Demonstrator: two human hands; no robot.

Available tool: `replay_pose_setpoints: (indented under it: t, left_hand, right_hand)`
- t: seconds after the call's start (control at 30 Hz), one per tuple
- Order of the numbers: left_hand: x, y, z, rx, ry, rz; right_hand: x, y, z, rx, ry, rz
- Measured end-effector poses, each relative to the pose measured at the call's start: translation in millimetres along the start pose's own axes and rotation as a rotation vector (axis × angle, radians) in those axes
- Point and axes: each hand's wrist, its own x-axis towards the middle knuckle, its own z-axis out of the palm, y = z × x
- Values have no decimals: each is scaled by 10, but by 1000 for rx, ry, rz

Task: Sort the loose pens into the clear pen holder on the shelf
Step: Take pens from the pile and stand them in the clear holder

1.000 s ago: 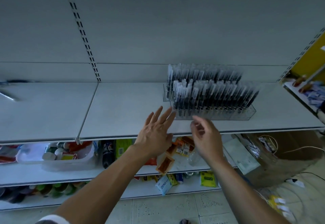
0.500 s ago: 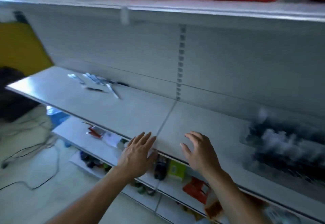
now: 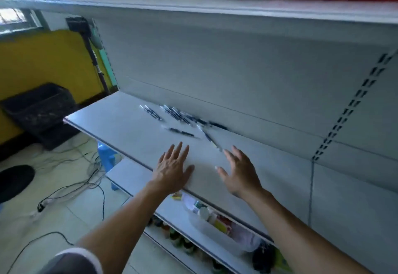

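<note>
Both hands reach over the grey shelf (image 3: 120, 127), the left hand (image 3: 172, 169) and right hand (image 3: 239, 173) spread wide and holding nothing. The loose pens (image 3: 183, 121) lie scattered near the back panel (just beyond the fingertips), one pen (image 3: 210, 138) slanting toward the right hand.

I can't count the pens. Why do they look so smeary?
Head view: motion blur streaks the thin black-and-clear pens on the grey metal shelf; the left hand and right hand look sharper; the wide lens bends shelf edges.
</note>
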Motion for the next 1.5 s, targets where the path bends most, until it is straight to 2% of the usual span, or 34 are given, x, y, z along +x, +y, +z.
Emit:
replay_pose_setpoints:
  t: [0.23, 0.5, 0.6, 0.67, 0.8, 0.87, 0.97, 1.37, 1.43, 1.5]
  left_hand:
    - [927, -666, -179, 21, -42, 103]
    - [1781, -1201, -296, -47, -45, -34]
    - [2022, -1315, -312, -24, -41, -32]
    - [2116, -1322, -263, -45, -10, 1]
    - [2070, -1142, -125, -126, 10, 50]
    - [1988, -973, -61, -36, 36, 116]
    - [1908, -731, -17, -23, 2, 192]
    - [1289, 395, 180, -28, -86, 298]
    - [1249, 478, 193, -63, -84, 307]
    - [1264, 415, 154, -195, -32, 304]
  right_hand:
    - [909, -431, 205, -168, 7, 125]
    - [1425, -437, 259, -265, -49, 187]
    - [1526, -470, 322, -336, 0, 145]
    - [1560, -491, 421, -295, -2, 193]
    - [1616, -476, 553, -233, 75, 270]
    - [1588, -503, 487, -249, 74, 237]
    - [1477, -435, 416, -325, 109, 162]
    - [373, 256, 158, -377, 154, 277]
    - [273, 296, 126, -391, 178, 273]
    - [241, 279, 135, -378, 195, 271]
